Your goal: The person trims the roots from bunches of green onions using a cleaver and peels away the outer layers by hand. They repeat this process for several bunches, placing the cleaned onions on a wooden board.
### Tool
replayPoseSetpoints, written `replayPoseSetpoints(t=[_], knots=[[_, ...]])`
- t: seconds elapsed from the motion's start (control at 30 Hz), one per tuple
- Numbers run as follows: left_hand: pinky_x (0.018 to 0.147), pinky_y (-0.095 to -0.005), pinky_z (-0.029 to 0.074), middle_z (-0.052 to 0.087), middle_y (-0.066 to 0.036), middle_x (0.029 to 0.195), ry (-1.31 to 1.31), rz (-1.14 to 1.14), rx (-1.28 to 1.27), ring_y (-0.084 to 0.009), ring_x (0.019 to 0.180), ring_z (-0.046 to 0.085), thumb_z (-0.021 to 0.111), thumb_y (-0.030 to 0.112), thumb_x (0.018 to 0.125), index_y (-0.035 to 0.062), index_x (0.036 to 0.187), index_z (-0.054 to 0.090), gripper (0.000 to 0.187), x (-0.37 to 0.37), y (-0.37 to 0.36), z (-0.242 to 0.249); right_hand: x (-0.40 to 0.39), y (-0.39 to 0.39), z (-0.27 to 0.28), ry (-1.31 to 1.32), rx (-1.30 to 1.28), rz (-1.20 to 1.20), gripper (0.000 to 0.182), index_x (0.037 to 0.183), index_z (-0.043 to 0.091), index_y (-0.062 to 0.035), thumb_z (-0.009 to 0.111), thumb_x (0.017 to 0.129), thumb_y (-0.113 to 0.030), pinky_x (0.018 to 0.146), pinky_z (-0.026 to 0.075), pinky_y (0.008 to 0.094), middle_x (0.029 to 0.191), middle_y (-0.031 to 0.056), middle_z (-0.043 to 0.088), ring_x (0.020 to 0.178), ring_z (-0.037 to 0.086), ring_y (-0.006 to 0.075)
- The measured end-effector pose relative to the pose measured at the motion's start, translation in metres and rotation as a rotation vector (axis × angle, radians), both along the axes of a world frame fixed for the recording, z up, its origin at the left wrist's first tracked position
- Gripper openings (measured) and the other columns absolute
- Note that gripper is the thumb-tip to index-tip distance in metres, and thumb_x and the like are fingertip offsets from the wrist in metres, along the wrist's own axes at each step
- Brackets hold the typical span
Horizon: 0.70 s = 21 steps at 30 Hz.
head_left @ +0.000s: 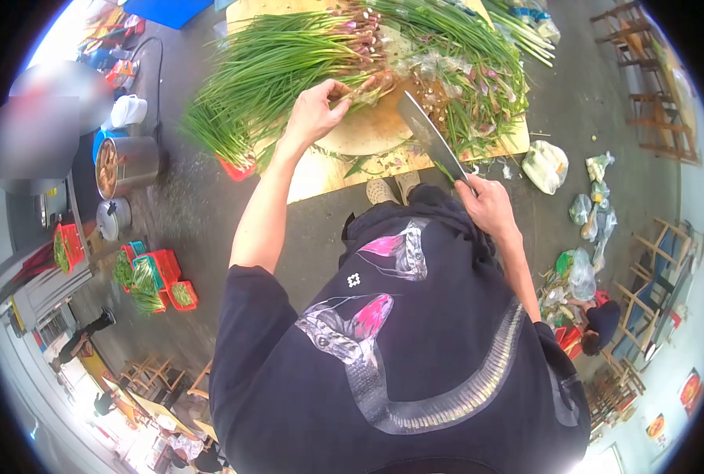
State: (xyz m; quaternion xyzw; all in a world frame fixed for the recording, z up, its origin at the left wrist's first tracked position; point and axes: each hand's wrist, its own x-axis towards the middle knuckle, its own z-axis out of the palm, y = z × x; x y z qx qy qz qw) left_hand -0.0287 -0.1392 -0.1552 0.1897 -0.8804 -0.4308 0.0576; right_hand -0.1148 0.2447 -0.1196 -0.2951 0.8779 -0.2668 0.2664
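On a wooden board [328, 175] lies a large pile of green onions [265, 79], roots and reddish bulbs toward the middle. My left hand [320, 109] pinches a small bunch of stalks near the bulb end, above the round chopping block [367, 130]. A broad cleaver [432, 136] is in my right hand [486, 204], fingers wrapped round its handle, blade pointing up and left over the board's near edge. Right of the block is a heap of loose greens and trimmings [478, 95].
A white plastic bag [545, 167] lies on the floor to the right. At left are a large metal pot [129, 166] and red baskets [162, 271] of greens. Wooden chairs [656, 118] line the right side. Another person [600, 325] crouches by bags at lower right.
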Motion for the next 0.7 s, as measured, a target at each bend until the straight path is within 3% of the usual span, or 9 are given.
replayPoseSetpoints(t=[0.3,0.43,0.57,0.7], knots=[[0.086,-0.0355,0.059,0.08,-0.015,0.106,0.067,0.097,-0.112,-0.0274,0.097,0.079,0.073,0.02,0.098,0.0037,0.117,0.076,0.025,-0.002,-0.02,0.046,-0.041,-0.009,-0.003,-0.024,0.008,0.067,0.027,0.111,0.077,-0.007,0.065,0.102,-0.029,0.068,0.052,0.0496,0.075,0.0246,0.066,0.074,0.068,0.0436],[0.085,-0.0349,0.059,0.08,-0.015,0.106,-0.041,0.093,-0.096,-0.0259,0.091,0.077,0.07,0.021,0.102,0.0056,0.131,0.07,0.032,-0.006,-0.018,0.071,-0.054,-0.019,-0.006,-0.108,0.001,0.075,0.029,0.112,0.077,-0.0064,0.064,0.103,-0.03,0.069,0.052,0.05,0.074,0.0246,0.065,0.074,0.068,0.044],[0.088,-0.0359,0.057,0.08,-0.015,0.11,-0.13,0.113,0.003,-0.0246,0.096,0.076,0.07,0.023,0.103,0.0069,0.136,0.068,0.037,-0.014,-0.005,0.056,-0.065,-0.016,-0.018,-0.159,-0.004,0.068,0.029,0.107,0.076,-0.0048,0.064,0.103,-0.031,0.07,0.052,0.05,0.073,0.0248,0.064,0.073,0.067,0.0443],[0.092,-0.0382,0.057,0.079,-0.016,0.115,-0.016,0.064,0.07,-0.0244,0.103,0.075,0.069,0.026,0.102,0.0075,0.135,0.07,0.039,-0.029,0.024,-0.002,-0.072,-0.005,-0.035,-0.164,0.003,0.071,0.031,0.1,0.074,-0.0028,0.064,0.103,-0.032,0.067,0.051,0.047,0.072,0.0247,0.063,0.068,0.066,0.0418]])
